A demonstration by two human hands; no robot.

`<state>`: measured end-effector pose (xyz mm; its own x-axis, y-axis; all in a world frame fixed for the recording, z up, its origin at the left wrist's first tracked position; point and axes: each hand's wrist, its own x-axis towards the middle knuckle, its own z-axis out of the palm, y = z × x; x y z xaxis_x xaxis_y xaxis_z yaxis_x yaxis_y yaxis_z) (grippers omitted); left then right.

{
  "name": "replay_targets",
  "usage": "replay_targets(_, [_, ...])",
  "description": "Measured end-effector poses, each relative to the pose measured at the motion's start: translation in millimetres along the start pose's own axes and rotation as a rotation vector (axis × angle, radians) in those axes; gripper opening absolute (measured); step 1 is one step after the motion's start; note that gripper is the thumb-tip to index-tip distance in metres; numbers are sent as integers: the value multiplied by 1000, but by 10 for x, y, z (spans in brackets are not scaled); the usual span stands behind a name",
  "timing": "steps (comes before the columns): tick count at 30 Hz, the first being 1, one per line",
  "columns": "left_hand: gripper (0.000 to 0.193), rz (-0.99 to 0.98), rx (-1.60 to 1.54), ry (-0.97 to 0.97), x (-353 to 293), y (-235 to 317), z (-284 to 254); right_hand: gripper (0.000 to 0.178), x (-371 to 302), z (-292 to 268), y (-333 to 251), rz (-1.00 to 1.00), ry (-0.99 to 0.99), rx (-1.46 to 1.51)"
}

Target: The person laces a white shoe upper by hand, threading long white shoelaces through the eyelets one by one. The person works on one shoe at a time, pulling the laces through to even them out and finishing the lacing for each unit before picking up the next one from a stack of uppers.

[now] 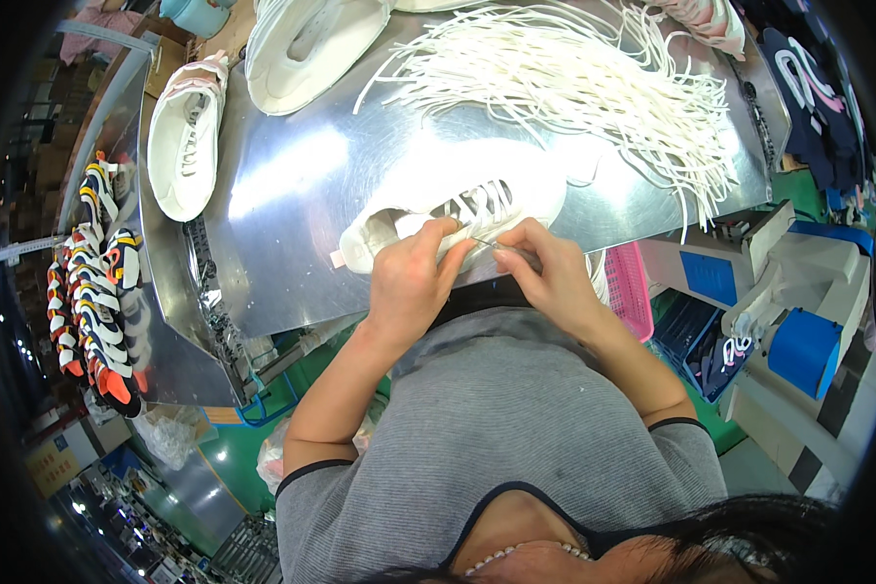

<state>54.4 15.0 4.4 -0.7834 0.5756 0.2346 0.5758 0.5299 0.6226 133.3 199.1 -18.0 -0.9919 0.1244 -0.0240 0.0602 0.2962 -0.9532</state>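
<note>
The white shoe (438, 185) lies on the table (273, 243), directly ahead of both hands, long axis crosswise, heel left. The left hand (409, 277) is nearer the heel. Right hand (560, 277): grip pinched on a slim tool (487, 242). Left grip: fingertips close together; hold cannot be determined.

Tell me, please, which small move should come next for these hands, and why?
Perhaps the right hand should ease the slim dark item slightly toward the crossed lace while the left hand steadies the white shoe. Both hands are close together at the shoe's near side, the item lies between them, and the lace is close by.
</note>
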Motion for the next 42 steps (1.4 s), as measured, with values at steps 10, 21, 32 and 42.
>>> replay_targets(10, [24, -61, -190, -147, -122, 60, -91, 15, 185, -189, -226, 269, -333, 83])
replay_targets(21, [32, -577, -704, -1053, 404, -237, -550, 16, 191, -59, 73, -26, 123, 1])
replay_targets(32, [28, 311, 269, -913, 280, -170, -416, 16, 159, 94, 107, -51, 146, -156])
replay_targets(42, [26, 204, 349, -648, 240, -160, -449, 11, 283, 120, 94, -216, 79, -242])
